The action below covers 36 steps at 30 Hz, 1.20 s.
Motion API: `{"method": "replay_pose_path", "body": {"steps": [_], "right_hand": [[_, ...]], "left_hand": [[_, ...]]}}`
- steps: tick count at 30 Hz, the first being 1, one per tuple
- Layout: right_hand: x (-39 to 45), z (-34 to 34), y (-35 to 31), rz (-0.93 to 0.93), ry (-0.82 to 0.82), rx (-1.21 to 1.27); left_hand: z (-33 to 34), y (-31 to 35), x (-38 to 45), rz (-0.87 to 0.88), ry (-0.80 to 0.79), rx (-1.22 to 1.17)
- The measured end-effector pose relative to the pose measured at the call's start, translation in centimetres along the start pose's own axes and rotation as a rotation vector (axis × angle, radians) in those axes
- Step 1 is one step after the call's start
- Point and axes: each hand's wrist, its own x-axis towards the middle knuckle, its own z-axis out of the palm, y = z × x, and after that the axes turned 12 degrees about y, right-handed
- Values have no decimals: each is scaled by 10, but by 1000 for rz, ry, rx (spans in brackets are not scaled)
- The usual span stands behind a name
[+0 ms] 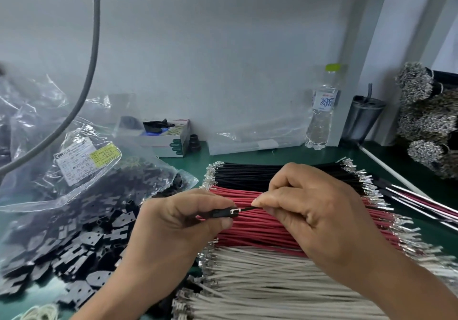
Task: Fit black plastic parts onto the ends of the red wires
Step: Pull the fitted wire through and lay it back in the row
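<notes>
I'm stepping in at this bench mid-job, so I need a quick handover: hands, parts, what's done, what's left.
Left hand grips a black plastic part. Right hand pinches a thin dark wire whose metal terminal meets the part's opening; whether it is seated cannot be told.
Red wires lie bundled under the hands, between black wires and white wires. Loose black parts spill from the bag at left.
The red wires' visible ends are bare terminals, so nearly all remain.

My bag's white label [75, 162] shows "70-58326300" (roughly, blurred); yellow sticker [105, 154] and bottle label [324, 102] unreadable.
</notes>
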Motion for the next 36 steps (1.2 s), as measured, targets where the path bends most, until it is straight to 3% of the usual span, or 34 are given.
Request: {"method": "replay_pose_path", "body": {"steps": [7,14,27,31,34,36], "right_hand": [[-6,14,-7,-90,-7,-119],[-5,15,-6,-2,35,31],[-7,26,-12,-10,69,72],[-1,23,-9,-71,105,-57],[6,12,-7,-131,258,-192],[7,12,-12,-145,193,-174]], "left_hand": [[0,1,-2,-5,9,104],[2,0,-2,-37,49,52],[4,5,-7,16,61,118],[4,5,-6,-18,84,67],[1,2,1,-51,194,16],[-4,2,5,-90,276,-25]]}}
